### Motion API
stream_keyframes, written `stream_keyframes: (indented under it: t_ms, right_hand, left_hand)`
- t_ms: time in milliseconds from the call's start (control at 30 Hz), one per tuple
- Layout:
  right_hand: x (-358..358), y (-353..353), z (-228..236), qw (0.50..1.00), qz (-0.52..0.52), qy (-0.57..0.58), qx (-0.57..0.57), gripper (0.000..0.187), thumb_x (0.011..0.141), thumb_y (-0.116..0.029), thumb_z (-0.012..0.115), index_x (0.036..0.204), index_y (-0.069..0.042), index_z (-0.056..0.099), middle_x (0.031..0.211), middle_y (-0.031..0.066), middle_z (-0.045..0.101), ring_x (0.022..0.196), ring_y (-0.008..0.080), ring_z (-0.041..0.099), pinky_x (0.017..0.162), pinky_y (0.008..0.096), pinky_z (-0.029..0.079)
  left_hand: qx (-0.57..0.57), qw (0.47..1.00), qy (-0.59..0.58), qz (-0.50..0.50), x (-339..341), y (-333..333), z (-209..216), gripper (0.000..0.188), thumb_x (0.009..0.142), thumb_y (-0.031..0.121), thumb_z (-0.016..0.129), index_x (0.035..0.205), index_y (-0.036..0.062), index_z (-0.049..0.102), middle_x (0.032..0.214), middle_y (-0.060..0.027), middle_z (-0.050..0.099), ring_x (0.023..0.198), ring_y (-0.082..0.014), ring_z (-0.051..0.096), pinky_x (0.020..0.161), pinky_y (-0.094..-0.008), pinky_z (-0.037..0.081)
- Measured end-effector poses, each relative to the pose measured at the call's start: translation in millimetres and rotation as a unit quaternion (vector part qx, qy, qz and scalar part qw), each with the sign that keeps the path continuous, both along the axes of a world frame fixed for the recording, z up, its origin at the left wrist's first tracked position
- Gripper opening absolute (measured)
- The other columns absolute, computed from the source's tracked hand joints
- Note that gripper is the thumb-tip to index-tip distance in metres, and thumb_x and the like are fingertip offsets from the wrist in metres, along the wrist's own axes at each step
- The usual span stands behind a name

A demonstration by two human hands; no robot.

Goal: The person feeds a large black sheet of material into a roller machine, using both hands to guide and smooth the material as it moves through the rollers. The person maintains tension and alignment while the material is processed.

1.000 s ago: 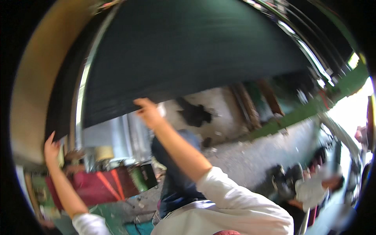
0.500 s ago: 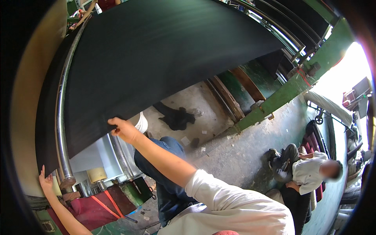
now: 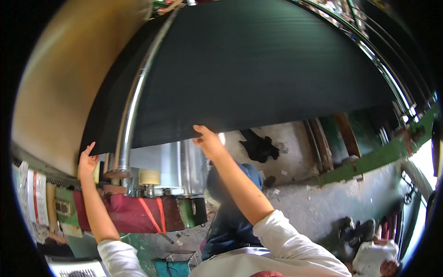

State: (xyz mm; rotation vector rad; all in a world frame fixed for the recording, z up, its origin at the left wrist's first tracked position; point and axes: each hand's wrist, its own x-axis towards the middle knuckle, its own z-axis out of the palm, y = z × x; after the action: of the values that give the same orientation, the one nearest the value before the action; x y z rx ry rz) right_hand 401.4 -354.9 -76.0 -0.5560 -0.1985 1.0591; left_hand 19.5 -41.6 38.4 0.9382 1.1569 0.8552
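A wide sheet of black fabric (image 3: 258,69) stretches across the machine and passes over a shiny metal roller (image 3: 134,101). My right hand (image 3: 212,144) is at the sheet's near edge, with the edge pinched between its fingers. At the left, my left hand (image 3: 87,164) reaches up to the fabric's corner beside the large tan drum (image 3: 69,87). Its fingers are stretched out and apart, and the fingertips are at the fabric's edge. Whether they press on the cloth or the drum I cannot tell.
Below the roller are a gear (image 3: 113,189), a yellowish roll end (image 3: 149,177) and a maroon cloth (image 3: 120,212) with orange straps. A green beam (image 3: 369,167) runs along the right. Dark cloth (image 3: 258,147) lies on the floor. A person (image 3: 374,256) sits at lower right.
My view has turned left, so the machine and both hands appear farther right and higher in the picture. My right hand stays on the fabric edge, my left at the corner by the drum.
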Motion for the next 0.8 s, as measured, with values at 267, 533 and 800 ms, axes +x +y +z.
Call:
stream_keyframes:
  t_ms: [267, 533, 800]
  right_hand:
    - [-16.5, -5.0, 9.2, 0.974, 0.132, -0.185, 0.004, 0.022, 0.078, -0.016, 0.063, 0.061, -0.007, 0.052, 0.056, 0.0017, 0.049, 0.049, 0.0107, 0.043, 0.046, 0.0244, 0.031]
    - [5.5, -3.4, -5.1, 0.999, 0.020, 0.040, 0.013, 0.011, 0.078, -0.011, 0.063, 0.083, -0.004, 0.055, 0.077, 0.0024, 0.052, 0.060, 0.0123, 0.046, 0.051, 0.0253, 0.036]
    - [-9.3, -4.3, -1.7, 0.947, 0.185, -0.261, 0.004, 0.017, 0.080, -0.019, 0.061, 0.072, -0.005, 0.053, 0.071, 0.0049, 0.053, 0.056, 0.0116, 0.045, 0.050, 0.0251, 0.035]
  left_hand:
    - [-0.007, 1.000, 0.025, -0.010, -11.1, 4.5, -8.1, 0.031, 0.095, 0.028, 0.040, 0.118, 0.0154, 0.056, 0.119, -0.0050, 0.052, 0.089, -0.0193, 0.052, 0.074, -0.0287, 0.045]
    - [0.003, 0.997, 0.029, -0.065, 7.7, -2.3, -6.4, 0.030, 0.095, 0.029, 0.040, 0.110, 0.0157, 0.062, 0.113, -0.0085, 0.052, 0.082, -0.0197, 0.050, 0.071, -0.0294, 0.047]
    - [-0.020, 1.000, 0.024, 0.002, -10.4, 9.3, -13.4, 0.031, 0.094, 0.034, 0.041, 0.109, 0.0163, 0.062, 0.108, -0.0036, 0.057, 0.086, -0.0187, 0.051, 0.071, -0.0294, 0.045]
